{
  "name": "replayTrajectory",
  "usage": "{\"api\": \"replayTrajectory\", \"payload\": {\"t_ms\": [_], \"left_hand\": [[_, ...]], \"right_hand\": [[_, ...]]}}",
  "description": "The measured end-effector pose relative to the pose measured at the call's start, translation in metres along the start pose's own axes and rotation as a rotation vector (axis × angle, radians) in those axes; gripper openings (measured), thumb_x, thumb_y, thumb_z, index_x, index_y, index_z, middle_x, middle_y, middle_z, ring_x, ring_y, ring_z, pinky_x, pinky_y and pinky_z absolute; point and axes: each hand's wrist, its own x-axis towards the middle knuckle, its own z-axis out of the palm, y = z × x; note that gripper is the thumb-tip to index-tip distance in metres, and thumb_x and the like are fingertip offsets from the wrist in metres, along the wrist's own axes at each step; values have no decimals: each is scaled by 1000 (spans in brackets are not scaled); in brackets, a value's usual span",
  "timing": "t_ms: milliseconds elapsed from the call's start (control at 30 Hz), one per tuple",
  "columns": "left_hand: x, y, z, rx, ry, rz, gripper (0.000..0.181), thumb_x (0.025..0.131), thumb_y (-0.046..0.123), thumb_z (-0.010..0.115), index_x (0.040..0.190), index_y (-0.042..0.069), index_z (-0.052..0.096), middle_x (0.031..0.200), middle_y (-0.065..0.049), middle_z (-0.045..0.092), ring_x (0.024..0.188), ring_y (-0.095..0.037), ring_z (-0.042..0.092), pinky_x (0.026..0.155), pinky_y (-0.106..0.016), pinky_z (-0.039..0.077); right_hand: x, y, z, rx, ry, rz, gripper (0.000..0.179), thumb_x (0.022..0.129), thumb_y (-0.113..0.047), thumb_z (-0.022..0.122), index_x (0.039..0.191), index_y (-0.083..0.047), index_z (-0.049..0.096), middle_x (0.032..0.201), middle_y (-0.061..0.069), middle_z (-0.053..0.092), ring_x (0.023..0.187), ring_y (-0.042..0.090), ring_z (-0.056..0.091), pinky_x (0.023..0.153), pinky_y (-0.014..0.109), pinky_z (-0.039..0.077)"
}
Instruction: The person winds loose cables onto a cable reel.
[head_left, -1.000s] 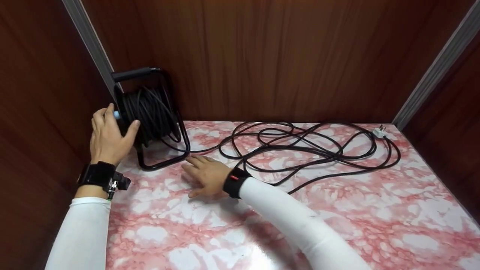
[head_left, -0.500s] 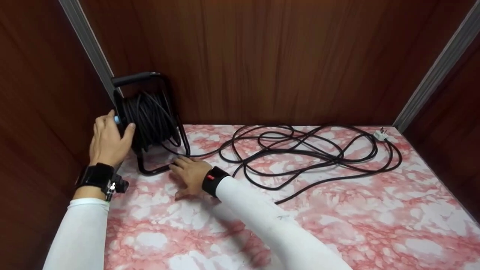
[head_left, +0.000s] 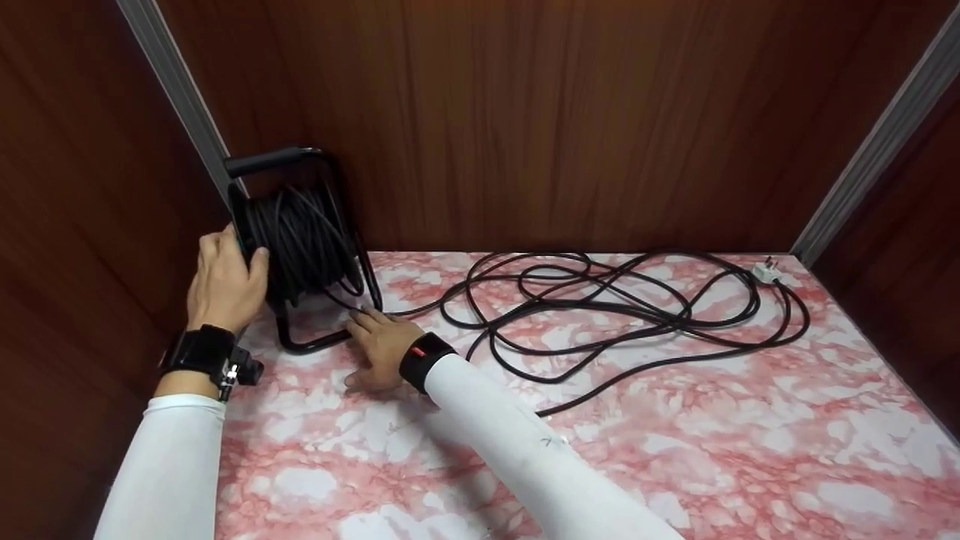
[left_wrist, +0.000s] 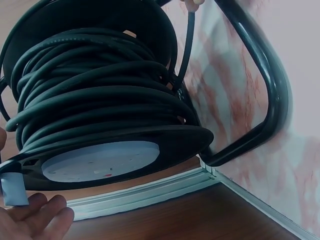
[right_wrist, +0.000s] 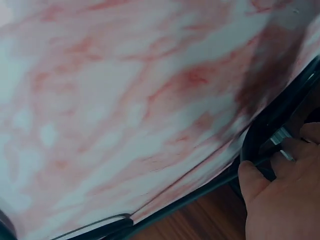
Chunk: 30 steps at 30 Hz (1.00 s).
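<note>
At the back left stands a cable reel (head_left: 296, 247), a black drum wound with black cable inside a tube frame. My left hand (head_left: 225, 277) holds the drum's near side, its thumb on the rim. In the left wrist view its fingers (left_wrist: 42, 217) curl under a pale blue crank knob (left_wrist: 15, 189). My right hand (head_left: 384, 346) is at the foot of the frame, pinching the cable (head_left: 412, 309) where it leaves the drum. In the right wrist view the thumb (right_wrist: 252, 182) presses against the dark cable.
Loose loops of the same cable spread over the pink marbled table (head_left: 712, 450), ending in a white plug (head_left: 766, 271) at the back right. Brown wood-look panels (head_left: 562, 127) enclose the back and sides, meeting at grey corner strips.
My right hand has moved left to the reel frame and now pinches the cable there. The left hand stays at the drum, and the blue knob has become mostly hidden behind it.
</note>
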Motion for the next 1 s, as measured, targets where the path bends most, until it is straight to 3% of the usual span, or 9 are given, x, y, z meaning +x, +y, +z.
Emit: {"api": "replayTrajectory", "payload": {"t_ms": [467,733,1000], "left_hand": [[-4,-5,4,21,16,-8,67,112,35,42,164,-2,22,148,-36,36,129,-55,46,98,-70,39],[-4,-4,3,24,1,-36,68,112,40,40,167,5,17,142,-37,39,98,-60,57,81,-72,44],[-4,-1,5,-20,-26,-60,68,112,39,37,168,7,14,142,-39,42,105,-64,55,86,-74,42]], "right_hand": [[7,-10,14,-61,8,21,107,88,-90,46,166,-18,33,169,-1,34,158,18,21,122,42,28],[8,-11,14,-61,14,18,108,88,-91,44,166,-18,33,169,-1,34,156,16,29,122,44,29],[8,-12,12,-33,-51,76,112,87,-93,38,167,-16,28,172,2,28,157,18,25,123,43,27]]}}
